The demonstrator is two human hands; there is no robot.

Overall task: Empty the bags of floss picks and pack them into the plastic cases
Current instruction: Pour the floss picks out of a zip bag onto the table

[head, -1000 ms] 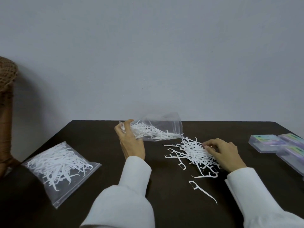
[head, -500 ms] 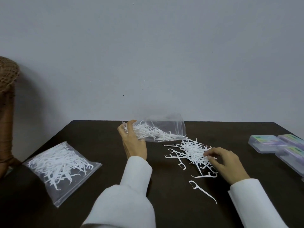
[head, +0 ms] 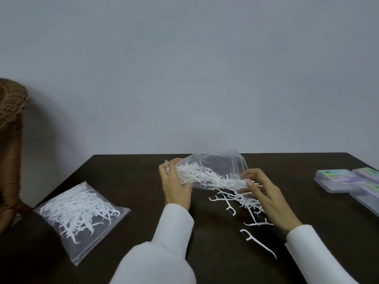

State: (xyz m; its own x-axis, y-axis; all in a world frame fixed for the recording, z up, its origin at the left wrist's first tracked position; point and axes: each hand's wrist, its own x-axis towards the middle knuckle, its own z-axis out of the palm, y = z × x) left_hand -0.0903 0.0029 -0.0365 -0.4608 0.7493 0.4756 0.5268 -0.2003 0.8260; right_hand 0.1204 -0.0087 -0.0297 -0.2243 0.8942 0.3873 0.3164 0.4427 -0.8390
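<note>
A clear, thin plastic zip bag partly filled with white plastic floss picks is held above the dark brown surface, lying roughly on its side between both hands. The left hand grips the bag's left end, its fingers curled round the bunched plastic, with a white sleeve reaching up to the wrist. The right hand pinches the bag's right end, thumb and fingers closed on the plastic where the picks crowd together; whether that end is the open mouth cannot be told. Directly under the right hand and the bag's right end lies a loose heap of white floss picks on the surface, partly hidden by the hand. One single white floss pick lies apart from the heap, nearer the person. Well to the left, a second clear zip bag full of white floss picks lies flat on the surface, untouched. At the right edge sit several clear rectangular plastic cases with pale green and purple labels, close together, lids down. A woven brown object stands at the far left against the pale grey wall.
</note>
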